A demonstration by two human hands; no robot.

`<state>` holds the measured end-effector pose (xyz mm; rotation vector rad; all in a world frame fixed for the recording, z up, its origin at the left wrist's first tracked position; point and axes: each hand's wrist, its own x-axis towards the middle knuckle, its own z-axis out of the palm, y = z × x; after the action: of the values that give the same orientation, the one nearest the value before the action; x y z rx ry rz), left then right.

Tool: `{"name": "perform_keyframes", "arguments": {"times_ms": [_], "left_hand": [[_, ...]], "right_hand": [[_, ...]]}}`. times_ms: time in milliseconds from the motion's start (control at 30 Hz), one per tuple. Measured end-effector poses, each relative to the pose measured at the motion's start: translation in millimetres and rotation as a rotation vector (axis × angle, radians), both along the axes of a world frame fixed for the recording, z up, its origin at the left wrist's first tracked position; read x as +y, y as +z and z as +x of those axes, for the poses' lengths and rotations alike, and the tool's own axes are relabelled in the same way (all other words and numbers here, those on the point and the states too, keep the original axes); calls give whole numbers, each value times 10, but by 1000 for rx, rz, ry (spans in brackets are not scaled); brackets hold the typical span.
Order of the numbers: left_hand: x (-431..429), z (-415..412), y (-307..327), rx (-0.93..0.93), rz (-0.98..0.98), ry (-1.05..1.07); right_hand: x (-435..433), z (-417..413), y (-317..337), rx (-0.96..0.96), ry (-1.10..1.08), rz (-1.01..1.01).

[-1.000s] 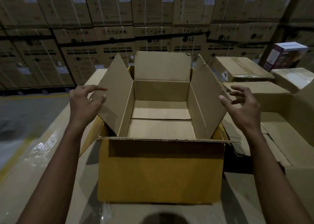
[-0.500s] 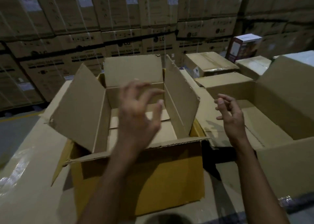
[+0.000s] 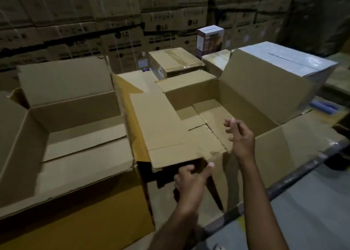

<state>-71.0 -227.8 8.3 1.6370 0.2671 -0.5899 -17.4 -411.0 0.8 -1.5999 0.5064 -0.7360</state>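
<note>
Two open cardboard boxes stand side by side. The left box point(image 3: 75, 109) has its flaps up and nothing visible inside. The right box point(image 3: 265, 90) has one wide flap point(image 3: 170, 132) folded down over its left half. My left hand point(image 3: 191, 179) is at the torn front edge of that flap, thumb and fingers slightly apart over the dark gap below it, holding nothing I can see. My right hand point(image 3: 240, 136) hovers over the flap's right end with loosely curled fingers and holds nothing.
A taped box point(image 3: 174, 62), a purple-and-white carton point(image 3: 209, 41) and a film-wrapped box point(image 3: 284, 60) sit behind the right box. Stacked cartons point(image 3: 113, 12) form a wall at the back. A blue object point(image 3: 323, 106) lies at the right. Grey floor point(image 3: 312, 202) shows at bottom right.
The view has swung right from the first box to the second. Both hands left the first box's side flaps and moved to the second box's folded flap.
</note>
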Motion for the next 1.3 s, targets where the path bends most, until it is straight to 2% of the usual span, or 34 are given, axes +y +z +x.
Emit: {"name": "perform_keyframes", "arguments": {"times_ms": [67,100,200,300,367,467,600,700,833,967,1200,1300], "left_hand": [[-226,138,-115,297,-206,27],[-346,210,-175,341,-275,93],[-700,376,-343,295,-332,379],[-948,451,-326,246,-345,551],[-1025,523,-319,210,-264,575],[-1092,631,-321,200,-135,536],[-1172,720,-293,113,-35,574],[-1219,742,-179,-8,-47,626],[-1208,793,71,-200,-18,628],[-1169,794,596,-480,-184,532],[-1067,951,1400,-683,-220,493],[-977,1044,1780,-767,-133,479]], "right_hand": [[-331,-55,-98,41,-92,20],[-514,-76,-154,78,-133,20],[-1102,-80,-269,201,-291,-43],[-1754,24,-354,408,-487,-118],[-2098,96,-448,543,-428,-90],[-2299,219,-497,619,-237,-1],[-2352,344,-443,648,-260,-122],[-2342,357,-341,613,-294,-203],[-2375,336,-101,504,-355,-159],[-2420,325,317,367,-387,-113],[-2298,298,1243,163,-366,-107],[-2107,370,1525,130,-312,-135]]}}
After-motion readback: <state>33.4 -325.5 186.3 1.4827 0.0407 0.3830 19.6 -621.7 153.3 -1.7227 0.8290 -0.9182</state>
